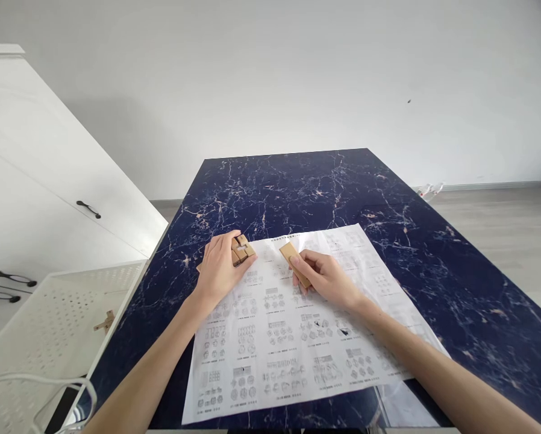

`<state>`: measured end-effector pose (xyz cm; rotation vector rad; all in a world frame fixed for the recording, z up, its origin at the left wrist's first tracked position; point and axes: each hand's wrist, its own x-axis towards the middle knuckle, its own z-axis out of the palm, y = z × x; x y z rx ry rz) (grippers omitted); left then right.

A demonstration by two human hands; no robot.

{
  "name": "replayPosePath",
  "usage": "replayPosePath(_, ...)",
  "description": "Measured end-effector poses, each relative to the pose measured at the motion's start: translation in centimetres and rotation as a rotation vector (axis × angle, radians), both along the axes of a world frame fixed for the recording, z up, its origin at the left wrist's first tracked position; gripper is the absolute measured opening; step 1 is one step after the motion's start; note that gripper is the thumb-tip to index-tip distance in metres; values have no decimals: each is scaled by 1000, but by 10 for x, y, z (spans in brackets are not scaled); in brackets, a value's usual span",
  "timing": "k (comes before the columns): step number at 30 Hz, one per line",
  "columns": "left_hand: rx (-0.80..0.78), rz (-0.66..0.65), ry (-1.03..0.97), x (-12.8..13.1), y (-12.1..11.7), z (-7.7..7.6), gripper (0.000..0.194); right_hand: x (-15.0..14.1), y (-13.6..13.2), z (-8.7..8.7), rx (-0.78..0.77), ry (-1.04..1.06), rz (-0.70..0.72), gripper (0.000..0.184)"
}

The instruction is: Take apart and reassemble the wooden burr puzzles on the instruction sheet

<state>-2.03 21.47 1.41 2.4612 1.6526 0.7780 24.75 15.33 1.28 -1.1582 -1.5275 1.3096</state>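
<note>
Wooden assembly (247, 251), made of bars crossing one another with a pale gap between them, sits in the left hand (217, 265) above the far left corner of a printed sheet (293, 355). The left fingers are bent over its left side, with the index fingertip at its far edge and the thumb along its near edge, so the assembly is gripped between them. Its right part shows past the fingers, and a bit of wood also juts out on the other side of the hand; the rest is hidden by the hand.

The right hand (322, 277) holds a flat wooden bar (288, 251) in a narrow pinch: the thumb presses on its upper face, and the other fingers are curled around and under it. The bar's far end points away and to the left, free of the fingers. It is over the upper middle of the sheet, well apart from the assembly.

The sheet, covered in rows of small diagrams, lies on a dark blue marbled desk (270, 193). Left of the desk, a small wooden piece (104, 322) lies in a white perforated tray (128, 280), near a white cable (35, 378).
</note>
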Motion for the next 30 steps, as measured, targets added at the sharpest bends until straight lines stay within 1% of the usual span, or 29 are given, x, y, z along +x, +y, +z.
replayPosePath(4,22,-7,-13,-1,0,0,63,0,1,-1,0,8,5,50)
replayPosePath(6,52,-28,-29,0,-1,2,60,0,1,-1,2,5,5,49)
replayPosePath(8,115,-73,-64,2,-3,5,50,-1,0,0,5,4,5,49)
replayPosePath(11,212,-184,-131,8,-9,11,30,-1,-1,2,21,-26,-6,49)
replayPosePath(14,218,-296,-171,16,-19,16,18,-1,-2,2,67,-103,-24,51)
replayPosePath(16,149,-344,-204,20,-27,18,15,-2,-3,2,114,-157,-23,51)
replayPosePath(19,-46,-391,-257,26,-37,21,17,-3,-4,1,176,-196,21,47)
replayPosePath(22,-257,-439,-260,32,-43,25,25,-3,-6,1,201,-185,92,45)
replayPosePath(24,-357,-450,-275,35,-46,29,32,-3,-6,1,202,-174,119,44)
replayPosePath(27,-436,-405,-366,37,-50,35,35,-2,-6,0,191,-166,117,42)
replayPosePath(30,-462,-302,-454,28,-56,41,34,-2,-6,-1,177,-156,104,41)
